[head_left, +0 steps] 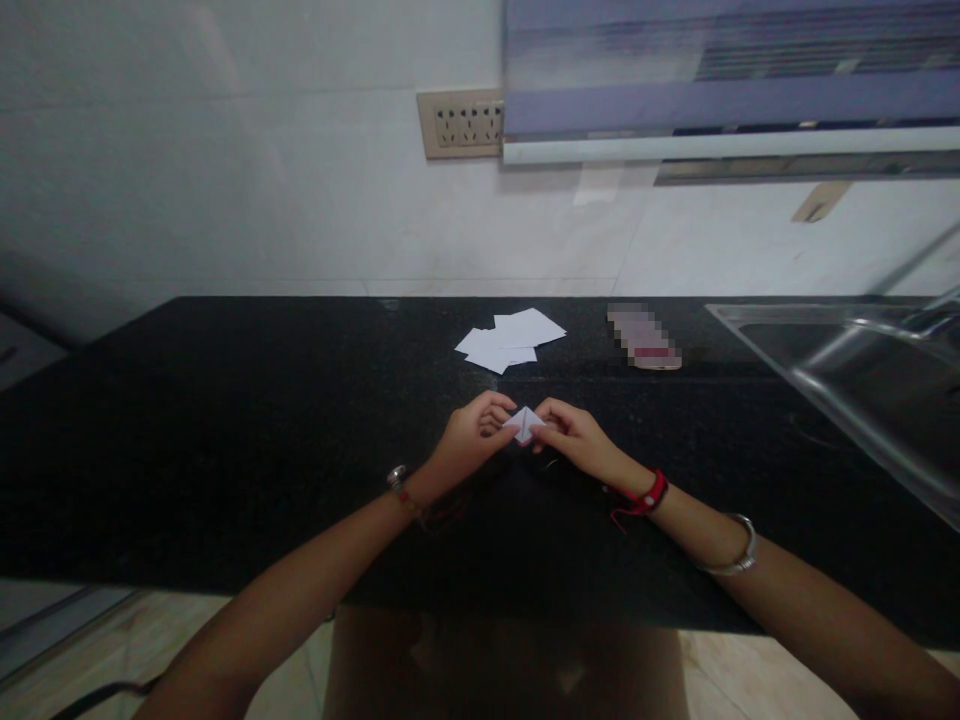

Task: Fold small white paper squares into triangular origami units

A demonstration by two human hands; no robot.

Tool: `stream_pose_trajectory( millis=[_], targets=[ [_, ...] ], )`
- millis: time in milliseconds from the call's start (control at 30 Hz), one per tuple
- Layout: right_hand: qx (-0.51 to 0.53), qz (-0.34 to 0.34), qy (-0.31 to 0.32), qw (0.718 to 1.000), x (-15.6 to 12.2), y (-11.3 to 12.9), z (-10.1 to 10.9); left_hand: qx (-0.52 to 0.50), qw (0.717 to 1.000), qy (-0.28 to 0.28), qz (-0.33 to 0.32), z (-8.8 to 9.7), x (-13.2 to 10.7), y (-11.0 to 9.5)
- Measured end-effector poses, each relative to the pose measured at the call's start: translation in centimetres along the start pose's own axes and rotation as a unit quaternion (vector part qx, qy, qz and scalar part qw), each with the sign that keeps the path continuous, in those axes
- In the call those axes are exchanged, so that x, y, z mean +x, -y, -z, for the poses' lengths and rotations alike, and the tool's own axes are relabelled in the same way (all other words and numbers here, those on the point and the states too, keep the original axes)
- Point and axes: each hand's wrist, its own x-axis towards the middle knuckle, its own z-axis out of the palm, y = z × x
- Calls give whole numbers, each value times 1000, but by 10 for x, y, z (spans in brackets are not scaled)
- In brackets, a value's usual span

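A small folded piece of white paper (524,424) is held between both hands just above the black countertop (225,420). My left hand (472,436) pinches its left side, fingers curled closed. My right hand (571,432) pinches its right side in the same way. Behind them lies a loose pile of white paper squares (510,340) on the counter.
A blurred flat object with a red band (645,338) lies right of the paper pile. A steel sink (847,370) occupies the right end of the counter. A wall socket strip (461,123) and a shelf edge (727,150) are above, on the white wall.
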Motion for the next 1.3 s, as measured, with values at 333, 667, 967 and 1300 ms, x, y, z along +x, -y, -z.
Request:
stream_pose_trajectory(
  millis=[333,667,967,1300],
  targets=[
    [-214,99,-82,968,-7,9,-5,318,927,-42,-195,-3,-10,-1],
    [-264,155,-91,948,-10,7,-4,294,930,-45,-217,1,-8,0],
    [-326,154,-69,930,-9,9,-5,341,923,-36,-174,-5,-8,-4],
    [-352,129,-152,914,-12,11,-14,427,871,-62,-235,0,-12,-3]
  ],
)
